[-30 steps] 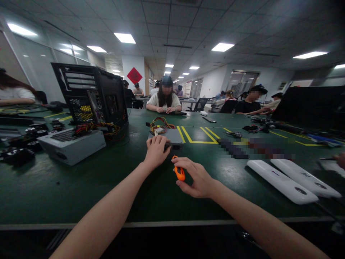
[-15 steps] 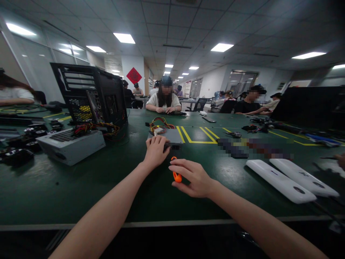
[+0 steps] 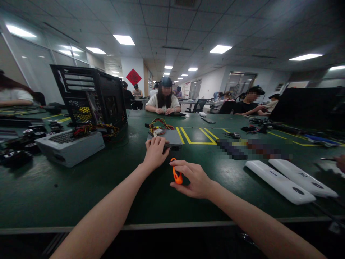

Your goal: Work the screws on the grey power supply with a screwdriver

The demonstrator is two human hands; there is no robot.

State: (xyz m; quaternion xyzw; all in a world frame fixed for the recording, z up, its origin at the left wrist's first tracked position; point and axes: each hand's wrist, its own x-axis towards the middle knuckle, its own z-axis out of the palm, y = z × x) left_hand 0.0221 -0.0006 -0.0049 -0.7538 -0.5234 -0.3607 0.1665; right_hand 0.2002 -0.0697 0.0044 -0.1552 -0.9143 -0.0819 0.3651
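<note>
A small grey computer power supply point(image 3: 174, 136) lies on the green table, its red, yellow and black cables bunched at the back. My left hand point(image 3: 155, 153) is closed over its left front corner and grips it. Just in front of the unit, my right hand point(image 3: 192, 178) pinches an orange screwdriver point(image 3: 176, 173) between thumb and fingertips. The tool points away from me toward the unit's front face. Its shaft is barely visible, and I cannot tell whether the tip touches anything.
On the left stand a black computer case point(image 3: 91, 95) and a larger grey power supply point(image 3: 70, 147). Two white oblong devices point(image 3: 280, 181) lie at right, with dark tools point(image 3: 233, 135) behind them. Another person point(image 3: 163, 99) sits across the table; a co-worker's hand point(image 3: 341, 163) shows at the right edge.
My right hand and the screwdriver have shifted slightly, with more of the orange handle showing now. My left hand stays on the power supply.
</note>
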